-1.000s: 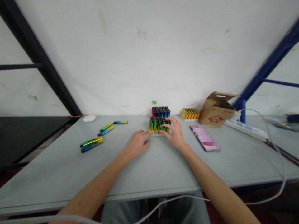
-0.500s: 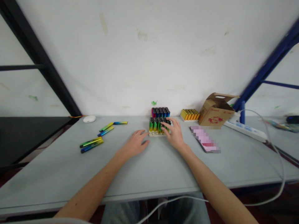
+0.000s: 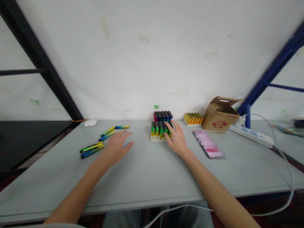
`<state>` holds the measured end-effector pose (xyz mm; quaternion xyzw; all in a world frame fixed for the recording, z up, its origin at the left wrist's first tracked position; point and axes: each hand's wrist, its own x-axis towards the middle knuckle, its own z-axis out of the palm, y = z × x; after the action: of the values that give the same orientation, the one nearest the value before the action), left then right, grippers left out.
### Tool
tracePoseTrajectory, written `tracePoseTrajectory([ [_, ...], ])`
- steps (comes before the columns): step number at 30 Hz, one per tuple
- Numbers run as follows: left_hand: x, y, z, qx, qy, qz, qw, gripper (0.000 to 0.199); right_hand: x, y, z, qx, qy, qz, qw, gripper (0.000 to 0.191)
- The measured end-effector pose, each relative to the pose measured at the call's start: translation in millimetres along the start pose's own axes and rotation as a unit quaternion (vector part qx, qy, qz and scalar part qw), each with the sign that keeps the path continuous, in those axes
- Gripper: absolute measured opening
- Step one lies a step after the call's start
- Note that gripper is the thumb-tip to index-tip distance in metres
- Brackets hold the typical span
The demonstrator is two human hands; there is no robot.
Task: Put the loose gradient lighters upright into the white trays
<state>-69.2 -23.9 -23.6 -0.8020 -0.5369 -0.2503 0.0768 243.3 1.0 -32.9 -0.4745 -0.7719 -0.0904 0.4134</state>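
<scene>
A white tray (image 3: 155,138) at the middle of the table holds several upright green-and-yellow lighters (image 3: 157,129) with black tops. My right hand (image 3: 176,137) is at the tray's right side, fingers bent around the lighters there; what its fingertips grip, if anything, is hidden. My left hand (image 3: 118,144) hovers over the table left of the tray, fingers apart and holding nothing. Just beyond it lie a blue-and-yellow lighter (image 3: 106,136), a green-yellow one (image 3: 107,131) and another blue one (image 3: 122,127). Two more lighters (image 3: 91,150) lie side by side farther left.
Behind the tray stands a block of red and blue lighters (image 3: 162,116). To its right are yellow lighters (image 3: 193,118), an open cardboard box (image 3: 219,118), a phone (image 3: 207,144) and a power strip (image 3: 253,136). A white earbud case (image 3: 90,123) lies at the back left.
My left hand has moved left, away from the tray towards the loose lighters. My right hand has stayed at the tray's right side. The view has shifted slightly.
</scene>
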Motion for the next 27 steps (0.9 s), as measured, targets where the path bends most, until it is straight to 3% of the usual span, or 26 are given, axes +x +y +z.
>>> tracePoseTrajectory([
  [3, -31, -38, -27.1, 0.033, 0.023, -0.021, 0.999, 0.047, 1, 1, -1, 0.015, 0.021, 0.025, 0.999, 0.047],
  [5, -48, -63, -43.4, 0.061, 0.009, -0.05, 0.997, 0.045, 1, 0, -1, 0.026, 0.03, 0.04, 0.998, 0.043],
  [9, -61, -96, -62.6, 0.09, -0.003, -0.086, 0.992, 0.045, 1, -3, 3, 0.048, 0.03, 0.045, 0.997, 0.039],
  [14, -58, -101, -61.4, 0.052, -0.051, -0.134, 0.988, 0.034, -1, -3, 2, 0.058, 0.031, 0.053, 0.996, 0.039],
  [20, -48, -97, -59.2, 0.012, -0.047, -0.214, 0.976, 0.034, -1, -3, 0, 0.067, 0.036, 0.065, 0.995, 0.037],
  [27, -37, -98, -65.1, -0.06, -0.085, -0.199, 0.975, 0.043, -1, -4, 2, 0.07, 0.038, 0.064, 0.995, 0.036],
])
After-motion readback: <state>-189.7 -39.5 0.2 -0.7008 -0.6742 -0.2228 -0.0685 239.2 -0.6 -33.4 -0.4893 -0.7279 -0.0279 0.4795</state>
